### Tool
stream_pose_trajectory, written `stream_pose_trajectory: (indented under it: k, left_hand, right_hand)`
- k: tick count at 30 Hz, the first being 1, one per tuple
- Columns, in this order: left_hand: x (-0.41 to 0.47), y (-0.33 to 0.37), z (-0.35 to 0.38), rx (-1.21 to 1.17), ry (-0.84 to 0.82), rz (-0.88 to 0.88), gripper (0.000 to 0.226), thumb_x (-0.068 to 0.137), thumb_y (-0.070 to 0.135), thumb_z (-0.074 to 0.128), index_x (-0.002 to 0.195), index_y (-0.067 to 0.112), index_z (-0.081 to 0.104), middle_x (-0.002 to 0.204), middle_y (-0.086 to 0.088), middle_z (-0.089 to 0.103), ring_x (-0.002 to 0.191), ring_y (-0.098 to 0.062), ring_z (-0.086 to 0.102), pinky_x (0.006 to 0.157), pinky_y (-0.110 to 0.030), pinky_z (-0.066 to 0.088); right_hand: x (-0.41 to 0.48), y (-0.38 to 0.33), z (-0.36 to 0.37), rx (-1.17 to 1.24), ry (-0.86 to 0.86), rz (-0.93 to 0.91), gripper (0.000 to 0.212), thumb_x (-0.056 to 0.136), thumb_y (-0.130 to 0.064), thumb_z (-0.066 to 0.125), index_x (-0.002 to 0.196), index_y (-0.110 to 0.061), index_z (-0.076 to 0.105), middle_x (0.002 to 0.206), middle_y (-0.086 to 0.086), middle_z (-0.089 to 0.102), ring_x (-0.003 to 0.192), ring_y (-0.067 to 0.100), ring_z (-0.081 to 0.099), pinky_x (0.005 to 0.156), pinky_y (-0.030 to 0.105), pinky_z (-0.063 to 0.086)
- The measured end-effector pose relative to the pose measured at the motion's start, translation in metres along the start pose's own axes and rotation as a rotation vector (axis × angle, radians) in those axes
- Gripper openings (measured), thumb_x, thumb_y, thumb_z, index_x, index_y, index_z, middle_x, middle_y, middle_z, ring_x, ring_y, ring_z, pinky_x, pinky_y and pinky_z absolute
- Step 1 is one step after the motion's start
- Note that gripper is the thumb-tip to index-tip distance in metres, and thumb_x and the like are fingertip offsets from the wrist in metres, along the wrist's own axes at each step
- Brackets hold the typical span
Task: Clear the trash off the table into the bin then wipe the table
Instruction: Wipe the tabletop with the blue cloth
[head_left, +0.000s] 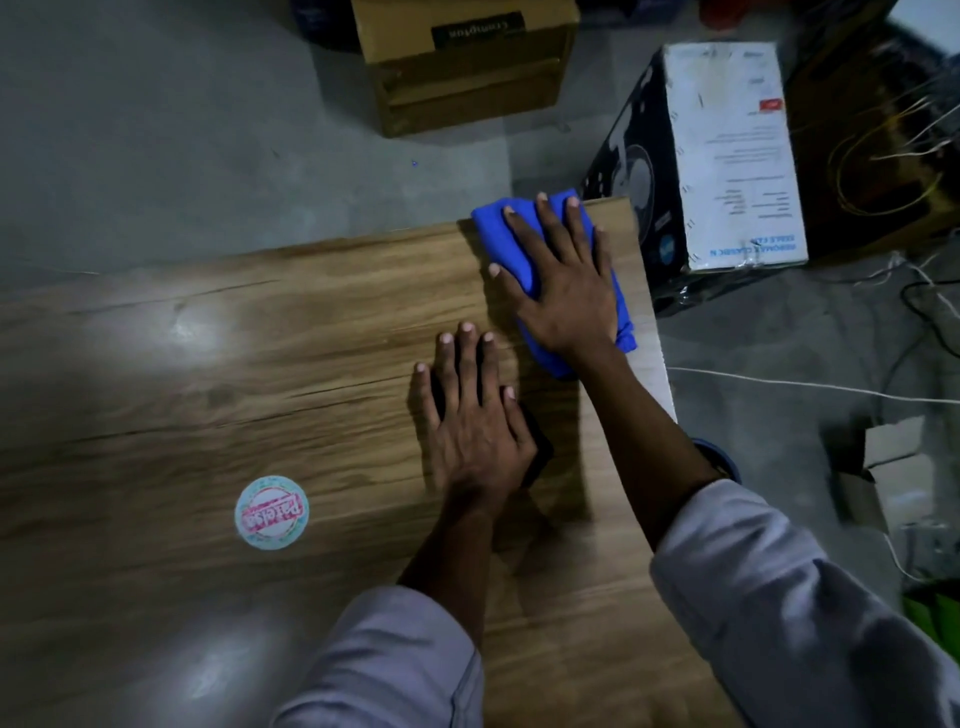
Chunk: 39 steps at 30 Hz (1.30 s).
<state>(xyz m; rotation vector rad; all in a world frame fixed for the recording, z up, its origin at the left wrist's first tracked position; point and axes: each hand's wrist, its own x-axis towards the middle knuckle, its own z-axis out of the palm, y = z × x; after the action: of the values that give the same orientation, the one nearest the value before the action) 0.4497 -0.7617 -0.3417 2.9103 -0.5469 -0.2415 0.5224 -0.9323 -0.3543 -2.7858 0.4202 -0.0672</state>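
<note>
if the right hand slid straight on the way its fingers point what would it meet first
Nothing on the table: the right hand and its cloth are at the far edge. Beyond, a brown box probably sits lower, on the floor.

The floor (182, 130) is smooth and grey, and the light is dim. A brown cardboard box (467, 67) with a dark label stands on it at the far side. To the right lies a black and white carton (727, 156) printed with a fan. Beside the carton, yellow and white wires (883, 156) tangle. A white cord (805, 389) runs across the floor near a small open box (883, 467).
</note>
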Motion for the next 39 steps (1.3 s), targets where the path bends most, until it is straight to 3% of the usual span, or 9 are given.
stream_pose_trajectory:
  k: [5,9,12,20,26,29,34,36,39]
  left_hand:
    - [0.002,-0.006,0.006,0.067,0.039,0.039,0.066,0.098,0.038,0.024,0.16,0.015,0.026,0.168,-0.008,0.019,0.155,-0.029,0.016,0.123,-0.056,0.016]
    - [0.003,-0.008,0.007,0.169,0.066,0.055,0.055,0.099,0.024,0.024,0.146,0.01,0.049,0.156,-0.011,0.044,0.15,-0.03,0.032,0.118,-0.056,0.029]
    - [0.001,-0.001,0.003,0.047,0.021,0.016,0.058,0.097,0.029,0.033,0.151,0.009,0.04,0.164,-0.012,0.03,0.156,-0.029,0.015,0.123,-0.056,0.017]
    - [0.0,0.001,-0.001,0.032,-0.048,-0.007,0.065,0.1,0.038,0.025,0.161,0.015,0.018,0.171,-0.005,0.004,0.157,-0.024,-0.003,0.124,-0.054,0.008]
    - [-0.002,0.004,-0.003,0.018,0.006,-0.024,0.065,0.1,0.036,0.035,0.16,0.015,0.023,0.17,-0.003,0.007,0.157,-0.023,-0.001,0.125,-0.053,0.008]
    - [-0.001,0.002,-0.003,0.023,0.011,-0.009,0.065,0.1,0.037,0.035,0.16,0.015,0.023,0.17,-0.004,0.008,0.157,-0.023,0.0,0.124,-0.054,0.009]
    - [-0.001,0.006,-0.002,0.051,0.004,-0.014,0.065,0.101,0.038,0.031,0.162,0.017,0.017,0.171,-0.004,0.004,0.157,-0.023,-0.002,0.125,-0.051,0.004]
    - [0.0,0.003,0.001,0.052,0.015,-0.023,0.063,0.101,0.034,0.029,0.161,0.017,0.022,0.17,-0.004,0.01,0.157,-0.023,0.005,0.125,-0.051,0.006]
    - [0.002,-0.004,0.004,0.115,0.026,0.013,0.06,0.096,0.022,0.024,0.153,0.011,0.04,0.164,-0.009,0.031,0.154,-0.029,0.022,0.121,-0.056,0.023]
  right_hand:
    - [0.003,-0.018,0.004,-0.011,0.134,0.527,0.068,0.1,-0.066,0.029,0.161,-0.037,0.022,0.17,0.002,0.014,0.157,0.031,0.003,0.124,0.059,0.004]
    - [-0.011,-0.053,0.011,0.036,-0.082,-0.025,0.066,0.1,-0.067,0.027,0.16,-0.04,0.021,0.17,-0.001,0.013,0.158,0.027,-0.002,0.125,0.057,-0.001]
    - [-0.015,-0.031,0.006,0.079,-0.08,-0.203,0.063,0.1,-0.066,0.035,0.157,-0.041,0.032,0.168,-0.005,0.023,0.158,0.022,0.005,0.125,0.055,0.005]
    - [-0.004,0.013,-0.006,0.007,0.113,0.514,0.066,0.1,-0.067,0.029,0.16,-0.039,0.024,0.17,0.0,0.016,0.157,0.03,0.006,0.125,0.056,0.007]
    - [-0.054,0.007,-0.007,-0.014,-0.065,-0.121,0.065,0.102,-0.063,0.036,0.16,-0.037,0.023,0.17,-0.002,0.013,0.158,0.027,0.001,0.125,0.057,0.008]
    - [-0.106,0.033,-0.019,-0.048,-0.053,-0.011,0.064,0.101,-0.066,0.035,0.159,-0.041,0.024,0.171,-0.006,0.011,0.158,0.023,0.0,0.126,0.054,0.007]
    - [-0.073,0.032,-0.02,-0.016,0.042,0.584,0.067,0.099,-0.067,0.03,0.16,-0.043,0.016,0.171,-0.001,0.01,0.158,0.027,0.004,0.124,0.06,0.003]
    - [-0.033,0.009,-0.012,-0.005,0.02,0.585,0.068,0.1,-0.066,0.027,0.162,-0.039,0.012,0.171,0.002,0.006,0.157,0.032,0.0,0.123,0.064,0.0]
    - [-0.009,-0.036,0.001,-0.003,-0.093,0.219,0.068,0.102,-0.065,0.025,0.162,-0.037,0.013,0.171,0.003,0.003,0.157,0.032,-0.007,0.121,0.061,-0.011]
